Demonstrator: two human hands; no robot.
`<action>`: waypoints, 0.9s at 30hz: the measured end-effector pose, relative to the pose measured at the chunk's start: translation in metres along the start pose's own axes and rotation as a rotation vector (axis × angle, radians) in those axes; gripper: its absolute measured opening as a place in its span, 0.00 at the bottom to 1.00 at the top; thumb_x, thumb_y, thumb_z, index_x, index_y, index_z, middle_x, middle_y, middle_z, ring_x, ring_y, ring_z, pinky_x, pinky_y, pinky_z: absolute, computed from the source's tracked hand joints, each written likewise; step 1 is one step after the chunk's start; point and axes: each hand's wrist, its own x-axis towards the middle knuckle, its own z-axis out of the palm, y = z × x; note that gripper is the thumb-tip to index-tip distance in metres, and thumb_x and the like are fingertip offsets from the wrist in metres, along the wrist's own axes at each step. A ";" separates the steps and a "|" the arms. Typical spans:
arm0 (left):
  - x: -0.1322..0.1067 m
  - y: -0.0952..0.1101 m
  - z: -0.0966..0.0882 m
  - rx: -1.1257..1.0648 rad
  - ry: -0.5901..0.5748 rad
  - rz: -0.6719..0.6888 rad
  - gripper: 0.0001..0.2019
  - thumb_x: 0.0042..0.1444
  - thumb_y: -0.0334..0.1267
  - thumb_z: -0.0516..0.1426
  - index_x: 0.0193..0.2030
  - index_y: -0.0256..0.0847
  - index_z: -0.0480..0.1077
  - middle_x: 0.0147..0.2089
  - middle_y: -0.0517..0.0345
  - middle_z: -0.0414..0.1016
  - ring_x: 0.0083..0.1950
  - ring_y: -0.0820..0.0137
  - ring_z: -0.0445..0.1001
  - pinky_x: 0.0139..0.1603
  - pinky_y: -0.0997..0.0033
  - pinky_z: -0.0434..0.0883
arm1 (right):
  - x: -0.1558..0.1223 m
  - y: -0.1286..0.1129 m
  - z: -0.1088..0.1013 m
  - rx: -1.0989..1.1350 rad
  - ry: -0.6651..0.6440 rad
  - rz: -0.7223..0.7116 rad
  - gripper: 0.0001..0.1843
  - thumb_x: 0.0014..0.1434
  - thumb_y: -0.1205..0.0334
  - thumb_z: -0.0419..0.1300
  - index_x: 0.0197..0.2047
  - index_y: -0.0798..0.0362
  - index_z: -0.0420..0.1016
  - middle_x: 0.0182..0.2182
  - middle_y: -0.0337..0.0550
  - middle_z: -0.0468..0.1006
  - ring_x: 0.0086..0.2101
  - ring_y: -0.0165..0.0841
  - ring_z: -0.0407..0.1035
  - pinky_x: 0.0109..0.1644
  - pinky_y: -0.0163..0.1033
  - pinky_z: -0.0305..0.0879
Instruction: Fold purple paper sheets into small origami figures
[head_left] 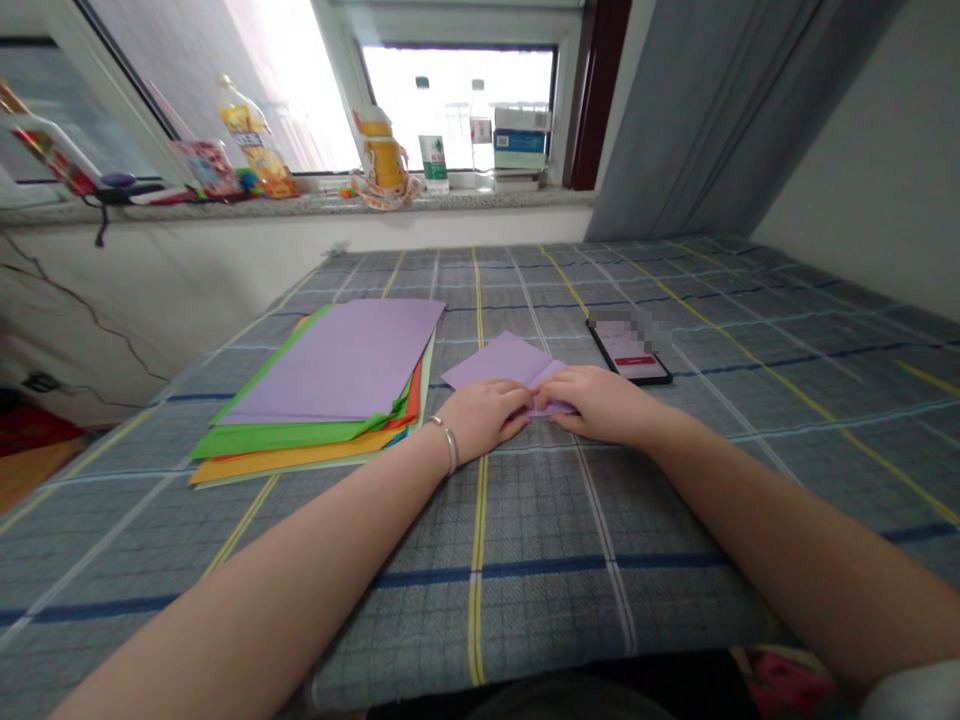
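Observation:
A folded sheet of light purple paper (504, 358) lies on the checked cloth in front of me, its far corner pointing away and a crease running near its right side. My left hand (486, 415), with a silver bangle at the wrist, grips the paper's near edge with fingers bent. Close beside it, my right hand (596, 402) grips the right part of the same edge. The fingertips of both hands almost meet there. They hide much of the near part of the paper.
Left of my hands lies a stack of coloured paper (337, 360), purple on top. A phone (628, 352) with its screen lit lies beyond my right hand. Bottles (481, 140), a yellow cup (382, 155) and boxes (521, 140) line the windowsill. A grey curtain (697, 110) hangs at right.

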 end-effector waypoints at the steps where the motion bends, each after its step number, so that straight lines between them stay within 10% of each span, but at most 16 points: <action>1: 0.000 0.000 -0.001 0.015 -0.011 0.003 0.09 0.64 0.36 0.51 0.46 0.39 0.70 0.48 0.52 0.77 0.50 0.66 0.75 0.53 0.66 0.71 | 0.001 -0.003 0.002 -0.040 0.013 0.022 0.10 0.57 0.65 0.56 0.42 0.50 0.76 0.43 0.43 0.79 0.44 0.38 0.71 0.49 0.41 0.61; 27: 0.001 -0.009 0.000 -0.024 0.355 -0.044 0.05 0.62 0.36 0.53 0.36 0.41 0.68 0.37 0.59 0.75 0.38 0.70 0.73 0.41 0.71 0.67 | 0.001 -0.001 0.004 -0.042 0.353 0.146 0.03 0.55 0.67 0.57 0.30 0.50 0.69 0.31 0.38 0.75 0.34 0.32 0.69 0.37 0.35 0.57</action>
